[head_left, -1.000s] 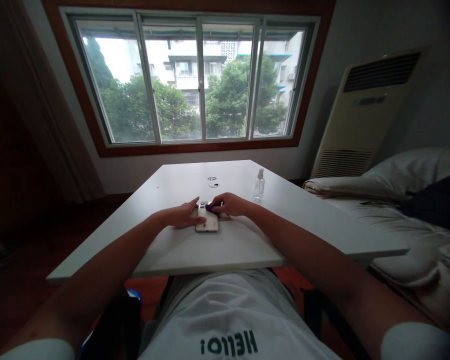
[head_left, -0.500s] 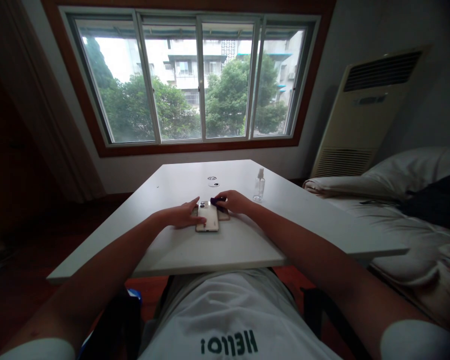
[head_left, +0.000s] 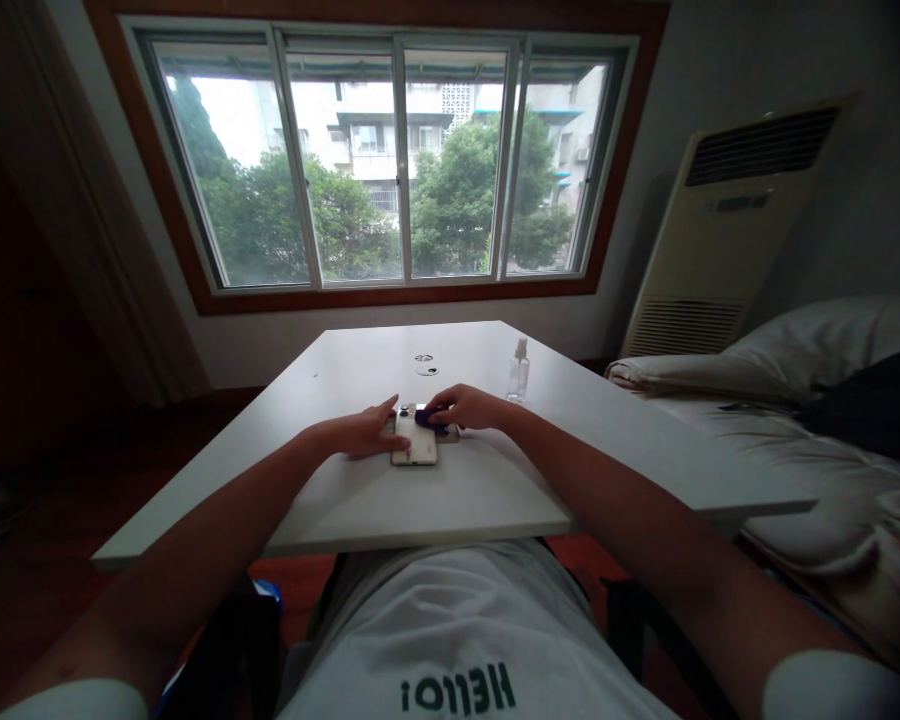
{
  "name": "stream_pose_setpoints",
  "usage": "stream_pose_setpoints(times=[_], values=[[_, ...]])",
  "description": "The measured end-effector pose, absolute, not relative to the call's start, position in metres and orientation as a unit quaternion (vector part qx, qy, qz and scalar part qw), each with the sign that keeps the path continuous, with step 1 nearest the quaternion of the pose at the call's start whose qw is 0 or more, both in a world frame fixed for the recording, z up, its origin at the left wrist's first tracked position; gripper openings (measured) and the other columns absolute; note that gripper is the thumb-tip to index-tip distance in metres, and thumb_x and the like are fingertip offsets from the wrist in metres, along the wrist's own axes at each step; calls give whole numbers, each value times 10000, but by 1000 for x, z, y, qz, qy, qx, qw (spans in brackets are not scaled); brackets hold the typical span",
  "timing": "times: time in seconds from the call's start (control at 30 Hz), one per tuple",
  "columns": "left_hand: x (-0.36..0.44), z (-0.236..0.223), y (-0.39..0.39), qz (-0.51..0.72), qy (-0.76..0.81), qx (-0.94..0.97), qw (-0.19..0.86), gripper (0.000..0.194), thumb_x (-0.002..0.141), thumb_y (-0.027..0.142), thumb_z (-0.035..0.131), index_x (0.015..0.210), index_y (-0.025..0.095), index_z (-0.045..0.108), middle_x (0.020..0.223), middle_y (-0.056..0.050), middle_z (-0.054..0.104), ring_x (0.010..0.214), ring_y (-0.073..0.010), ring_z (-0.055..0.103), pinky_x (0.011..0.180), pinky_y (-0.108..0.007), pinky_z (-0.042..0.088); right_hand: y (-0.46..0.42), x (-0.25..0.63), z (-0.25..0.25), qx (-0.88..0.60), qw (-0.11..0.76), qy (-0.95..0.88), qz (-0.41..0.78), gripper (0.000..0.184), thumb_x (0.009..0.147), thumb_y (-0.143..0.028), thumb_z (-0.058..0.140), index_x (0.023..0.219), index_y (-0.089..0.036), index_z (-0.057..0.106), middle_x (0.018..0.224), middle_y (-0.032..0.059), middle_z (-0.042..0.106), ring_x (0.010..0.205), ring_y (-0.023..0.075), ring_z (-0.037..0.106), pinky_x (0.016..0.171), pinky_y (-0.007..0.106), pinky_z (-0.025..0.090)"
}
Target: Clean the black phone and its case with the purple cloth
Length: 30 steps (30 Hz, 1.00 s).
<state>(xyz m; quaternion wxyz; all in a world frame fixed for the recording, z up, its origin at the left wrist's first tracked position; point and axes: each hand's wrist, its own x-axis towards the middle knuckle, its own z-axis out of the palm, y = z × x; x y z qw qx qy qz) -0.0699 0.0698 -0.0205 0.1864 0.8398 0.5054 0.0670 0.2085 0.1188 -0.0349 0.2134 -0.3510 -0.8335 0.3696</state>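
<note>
Your left hand (head_left: 365, 434) flat beside the phone (head_left: 414, 441) on the worktop (head_left: 465, 490), your right hand (head_left: 466, 408) pinching a dark cloth (head_left: 425, 417) against it

I see a pale gold rectangular phone (head_left: 414, 442) lying back-up on a white table (head_left: 495, 480). My left hand (head_left: 364, 432) rests flat against the phone's left edge. My right hand (head_left: 466, 407) pinches a small dark purple cloth (head_left: 424, 418) down on the phone's upper end. A small clear spray bottle (head_left: 519, 370) stands upright, just beyond the right hand. Behind, a wide window (head_left: 390, 160) shows trees.
</note>
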Motion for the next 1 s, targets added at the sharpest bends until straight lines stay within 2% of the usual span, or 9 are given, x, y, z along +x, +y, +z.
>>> stream_pose_setpoints(times=[0.1, 0.23, 0.4, 0.5, 0.63, 0.7, 0.8, 0.93, 1.0], values=[[-70, -20, 69, 54, 512, 834, 199, 1284, 741, 805, 641, 1635, 141, 2, 1606, -198, 346, 1458, -355, 364, 1168, -425, 319, 122, 207, -39, -366, 241, -834, 336, 378, 813, -356, 737, 1148, -185, 770, 867, 38, 733, 606, 91, 550, 576, 208, 421], [-69, -17, 68, 49, 519, 830, 200, 1274, 739, 811, 636, 1637, 160, 10, 1603, -194, 353, 1446, -361, 377, 1160, -438, 326, 111, 212, -27, -308, 146, -841, 421, 442, 794, -406, 758, 1188, -206, 750, 844, 23, 720, 585, 86, 540, 537, 201, 407], [-67, -16, 66, 48, 515, 831, 203, 1300, 736, 812, 640, 1634, 129, -6, 1615, -221, 312, 1456, -370, 358, 1170, -437, 310, 100, 222, -13, -266, 34, -832, 485, 495, 721, -425, 827, 1153, -191, 762, 797, 12, 705, 532, 57, 466, 482, 186, 325], [-67, -16, 65, 46, 519, 830, 200, 1292, 739, 817, 630, 1635, 136, -5, 1614, -215, 317, 1455, -370, 358, 1170, -436, 309, 106, 221, -19, -291, 78, -827, 475, 472, 760, -423, 789, 1169, -189, 754, 839, 29, 722, 545, 66, 494, 486, 190, 345], [-68, -17, 66, 46, 515, 833, 197, 1266, 751, 815, 614, 1636, 154, -5, 1603, -191, 352, 1450, -358, 368, 1168, -427, 310, 117, 212, -31, -385, 220, -823, 356, 400, 829, -376, 712, 1169, -170, 759, 890, 48, 746, 547, 76, 513, 506, 205, 397], [-69, -17, 66, 49, 511, 835, 200, 1257, 752, 808, 622, 1638, 160, 8, 1600, -188, 358, 1445, -354, 376, 1166, -421, 311, 117, 208, -33, -404, 247, -822, 316, 369, 837, -353, 701, 1143, -159, 771, 879, 47, 749, 546, 76, 508, 505, 205, 392], [-68, -17, 67, 51, 515, 831, 204, 1267, 743, 808, 633, 1638, 159, 14, 1595, -200, 363, 1431, -362, 394, 1154, -432, 323, 110, 207, -31, -388, 224, -832, 326, 371, 830, -372, 711, 1135, -171, 779, 827, 33, 740, 537, 77, 504, 505, 202, 386], [-68, -18, 67, 40, 524, 828, 195, 1286, 739, 830, 613, 1635, 156, -16, 1608, -202, 336, 1449, -366, 366, 1165, -438, 308, 103, 206, -28, -311, 140, -853, 396, 442, 809, -437, 739, 1176, -191, 765, 794, 17, 728, 561, 91, 526, 534, 208, 405], [-69, -18, 67, 40, 519, 832, 193, 1287, 744, 831, 606, 1633, 146, -22, 1610, -203, 332, 1453, -360, 360, 1175, -429, 298, 105, 202, -30, -323, 168, -859, 359, 398, 829, -421, 722, 1148, -190, 777, 811, 18, 740, 607, 104, 557, 586, 217, 426]])
